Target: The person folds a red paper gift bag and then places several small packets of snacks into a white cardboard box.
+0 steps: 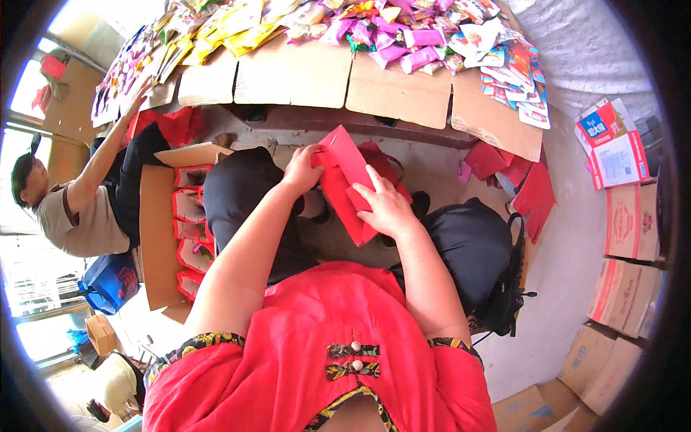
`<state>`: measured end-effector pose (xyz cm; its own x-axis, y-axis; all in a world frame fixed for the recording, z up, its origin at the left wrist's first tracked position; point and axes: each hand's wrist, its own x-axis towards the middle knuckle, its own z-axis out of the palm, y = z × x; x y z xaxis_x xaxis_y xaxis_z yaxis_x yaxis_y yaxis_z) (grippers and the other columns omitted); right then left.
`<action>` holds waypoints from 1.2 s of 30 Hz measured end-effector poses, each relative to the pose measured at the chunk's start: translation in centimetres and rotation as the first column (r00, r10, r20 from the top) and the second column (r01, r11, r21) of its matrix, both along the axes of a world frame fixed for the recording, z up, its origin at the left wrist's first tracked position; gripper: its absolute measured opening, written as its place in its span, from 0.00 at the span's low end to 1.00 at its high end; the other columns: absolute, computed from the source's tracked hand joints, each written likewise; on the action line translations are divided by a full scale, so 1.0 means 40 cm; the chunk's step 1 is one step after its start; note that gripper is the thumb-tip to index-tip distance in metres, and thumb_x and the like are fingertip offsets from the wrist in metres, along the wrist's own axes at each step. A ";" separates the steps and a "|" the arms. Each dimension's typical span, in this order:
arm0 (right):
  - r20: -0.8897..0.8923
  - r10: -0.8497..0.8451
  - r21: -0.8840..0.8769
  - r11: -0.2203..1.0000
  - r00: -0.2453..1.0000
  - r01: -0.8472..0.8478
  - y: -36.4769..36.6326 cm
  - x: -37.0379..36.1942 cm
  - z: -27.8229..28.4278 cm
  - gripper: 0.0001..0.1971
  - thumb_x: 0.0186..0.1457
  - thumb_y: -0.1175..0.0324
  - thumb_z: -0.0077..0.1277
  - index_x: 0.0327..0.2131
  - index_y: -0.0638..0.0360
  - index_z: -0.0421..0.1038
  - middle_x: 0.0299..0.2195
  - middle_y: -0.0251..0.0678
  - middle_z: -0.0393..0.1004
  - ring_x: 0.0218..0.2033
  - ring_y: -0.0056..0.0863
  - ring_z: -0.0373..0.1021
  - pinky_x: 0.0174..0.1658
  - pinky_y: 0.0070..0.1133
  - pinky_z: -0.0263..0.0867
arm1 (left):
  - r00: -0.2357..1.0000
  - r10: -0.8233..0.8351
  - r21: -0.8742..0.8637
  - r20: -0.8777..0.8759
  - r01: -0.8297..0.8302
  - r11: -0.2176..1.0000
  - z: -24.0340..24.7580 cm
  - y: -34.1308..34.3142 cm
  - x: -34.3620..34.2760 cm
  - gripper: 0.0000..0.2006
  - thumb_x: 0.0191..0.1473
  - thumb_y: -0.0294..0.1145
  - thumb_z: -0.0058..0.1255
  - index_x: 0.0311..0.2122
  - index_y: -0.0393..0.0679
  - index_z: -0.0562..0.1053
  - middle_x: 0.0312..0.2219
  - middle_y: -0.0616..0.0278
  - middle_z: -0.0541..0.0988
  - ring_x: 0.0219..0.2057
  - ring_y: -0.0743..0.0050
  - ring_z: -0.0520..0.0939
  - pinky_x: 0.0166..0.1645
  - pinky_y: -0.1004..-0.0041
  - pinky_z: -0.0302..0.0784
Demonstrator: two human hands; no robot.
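A red paper gift bag [345,160] is held at a slant above my knees, its panels partly folded. My left hand [304,171] grips its upper left edge, fingers curled with the thumb on the near side. My right hand [385,205] lies against its right side, fingers bent over the edge and the thumb low on the panel. Behind it another red item [381,160] shows in part near the floor; its kind is unclear. To my left stands an open cardboard box [155,230] that holds several red bags [193,253] in a row.
Ahead, a cardboard-edged table [291,75] bears heaps of snack packets [403,43]. At the far left a seated person [79,209] reaches toward the packets. Red bags [533,191] lie at the right, near stacked cartons [626,295]. A blue bag [111,282] sits at the left.
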<state>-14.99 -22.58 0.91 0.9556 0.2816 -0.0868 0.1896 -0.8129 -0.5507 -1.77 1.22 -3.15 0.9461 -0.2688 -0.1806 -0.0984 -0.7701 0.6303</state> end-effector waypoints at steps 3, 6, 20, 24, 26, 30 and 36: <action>0.011 -0.008 -0.004 1.000 1.000 0.008 0.000 0.002 -0.008 0.30 0.48 0.66 0.60 0.58 0.47 0.69 0.70 0.48 0.47 0.60 0.47 0.63 0.58 0.37 0.67 | 0.999 -0.021 0.044 0.042 0.019 0.999 0.009 -0.006 -0.011 0.29 0.48 0.32 0.61 0.58 0.50 0.69 0.53 0.48 0.71 0.55 0.45 0.74 0.59 0.60 0.72; -0.001 -0.036 -0.002 0.999 0.999 0.036 0.007 0.007 -0.015 0.28 0.49 0.66 0.60 0.57 0.48 0.70 0.69 0.48 0.47 0.59 0.47 0.64 0.57 0.37 0.69 | 0.999 -0.015 0.040 0.039 0.013 0.999 0.016 -0.011 -0.006 0.29 0.47 0.30 0.60 0.57 0.47 0.69 0.54 0.48 0.71 0.56 0.45 0.72 0.60 0.59 0.71; -0.077 -0.226 -0.021 0.974 0.971 0.225 0.008 0.031 -0.085 0.46 0.51 0.67 0.61 0.69 0.57 0.43 0.68 0.46 0.54 0.55 0.50 0.69 0.53 0.37 0.71 | 1.000 -0.027 0.119 -0.011 0.029 0.992 0.009 -0.015 -0.015 0.41 0.47 0.35 0.64 0.65 0.45 0.58 0.57 0.44 0.68 0.56 0.42 0.73 0.58 0.57 0.73; -0.076 -0.224 -0.073 0.973 0.972 0.219 0.006 0.030 -0.079 0.47 0.50 0.68 0.62 0.68 0.58 0.44 0.67 0.47 0.54 0.54 0.49 0.70 0.53 0.36 0.71 | 0.997 -0.047 0.166 -0.061 0.057 0.984 0.014 -0.018 -0.011 0.44 0.48 0.38 0.64 0.67 0.43 0.55 0.58 0.43 0.68 0.56 0.42 0.73 0.59 0.57 0.73; -0.023 -0.217 -0.110 0.971 0.976 0.214 0.005 0.027 -0.083 0.47 0.48 0.69 0.63 0.68 0.58 0.45 0.67 0.48 0.55 0.53 0.48 0.71 0.52 0.35 0.72 | 0.997 -0.053 0.171 -0.056 0.062 0.983 0.014 -0.019 -0.011 0.44 0.48 0.39 0.64 0.67 0.42 0.55 0.58 0.43 0.68 0.57 0.42 0.73 0.59 0.58 0.73; 0.023 -0.211 -0.196 0.958 0.977 0.211 0.007 0.027 -0.090 0.48 0.45 0.70 0.65 0.67 0.57 0.48 0.66 0.50 0.57 0.49 0.45 0.73 0.48 0.33 0.74 | 0.997 -0.057 0.173 -0.052 0.065 0.983 0.010 -0.018 -0.014 0.44 0.48 0.39 0.64 0.67 0.41 0.55 0.59 0.43 0.67 0.57 0.43 0.73 0.59 0.58 0.72; 0.085 -0.195 -0.404 0.890 0.977 0.213 0.012 0.035 -0.121 0.45 0.48 0.68 0.63 0.67 0.54 0.48 0.65 0.50 0.57 0.46 0.44 0.75 0.46 0.32 0.75 | 0.998 -0.054 0.165 -0.022 0.057 0.985 -0.007 -0.016 -0.014 0.44 0.48 0.39 0.64 0.68 0.40 0.55 0.59 0.43 0.67 0.57 0.43 0.73 0.60 0.59 0.72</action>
